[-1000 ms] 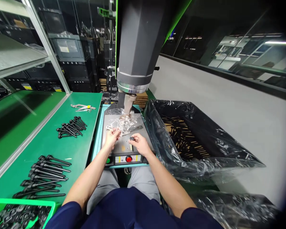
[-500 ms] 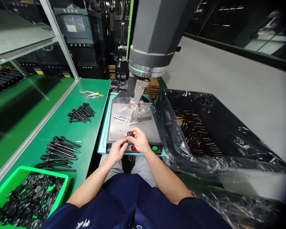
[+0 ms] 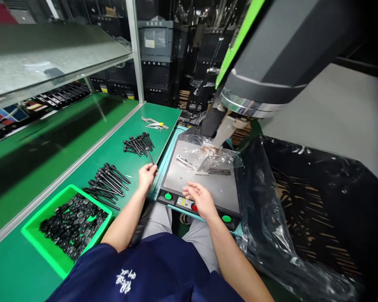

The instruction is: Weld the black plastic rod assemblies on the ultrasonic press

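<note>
My left hand is closed on the end of a long black screw, its head pointing away from me toward the upper pile of black screws on the green bench. A second pile of black screws lies left of that hand, their heads mostly toward the left. My right hand is open and holds nothing, fingers slightly spread over the front of the press's metal plate. Below it, a red button is partly covered.
A green bin of small black round parts stands on the bench at lower left. Pliers lie farther back. The grey press head leans over the plate. At right is a black-lined box with dark rods in it.
My hands have parted from the black-headed piece they held together. My left hand has gone left with a screw to the upper pile; my right hand is now empty. The view has turned left.
</note>
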The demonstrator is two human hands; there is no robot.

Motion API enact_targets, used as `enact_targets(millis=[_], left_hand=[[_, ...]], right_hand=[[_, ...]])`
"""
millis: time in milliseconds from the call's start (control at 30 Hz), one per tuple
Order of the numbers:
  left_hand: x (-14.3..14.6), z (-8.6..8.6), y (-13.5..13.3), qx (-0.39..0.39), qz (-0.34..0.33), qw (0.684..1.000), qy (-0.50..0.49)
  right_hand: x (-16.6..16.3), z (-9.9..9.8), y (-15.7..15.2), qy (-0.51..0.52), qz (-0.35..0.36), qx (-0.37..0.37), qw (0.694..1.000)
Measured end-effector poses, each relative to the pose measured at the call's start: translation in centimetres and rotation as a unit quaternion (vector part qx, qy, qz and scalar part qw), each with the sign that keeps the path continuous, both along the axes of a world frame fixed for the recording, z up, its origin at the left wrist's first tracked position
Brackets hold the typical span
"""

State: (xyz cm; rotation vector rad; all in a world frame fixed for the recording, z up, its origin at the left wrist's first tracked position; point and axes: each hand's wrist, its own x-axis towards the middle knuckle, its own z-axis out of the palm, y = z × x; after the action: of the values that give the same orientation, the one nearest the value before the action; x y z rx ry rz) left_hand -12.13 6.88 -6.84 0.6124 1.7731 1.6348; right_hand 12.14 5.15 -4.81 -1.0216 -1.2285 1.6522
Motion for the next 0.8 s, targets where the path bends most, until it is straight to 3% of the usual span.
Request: enact_targets(millis=[200,433,633,733,800], left_hand=[[-7.7,1.6,6.5,-0.095,0.109,0.984,0.106],[-11.2,2.6,10.3,-0.199,0.126,0.953,0.19],[-9.9,3.4,8.9,-0.202,0.127,0.946,0.219],[-6.9,3.8,5.7,-0.169,0.125,0.952,0.221],[-4.6,4.5,1.8,-0.137,0.102,0.962,0.215]], right_hand=[[3.3,-0.8,-1.1,-0.021,-0.022,-0.022,0.999],[6.3,-0.8,-3.1,-0.035,-0.056,-0.045,0.997],[12.0,1.5,-4.9,-0.08,-0.101,-0.002,0.992],[16.9,3.4,-6.1,-0.13,-0.144,0.017,0.981],[19.9,4.5,-7.3,-0.192,-0.128,0.029,0.973]])
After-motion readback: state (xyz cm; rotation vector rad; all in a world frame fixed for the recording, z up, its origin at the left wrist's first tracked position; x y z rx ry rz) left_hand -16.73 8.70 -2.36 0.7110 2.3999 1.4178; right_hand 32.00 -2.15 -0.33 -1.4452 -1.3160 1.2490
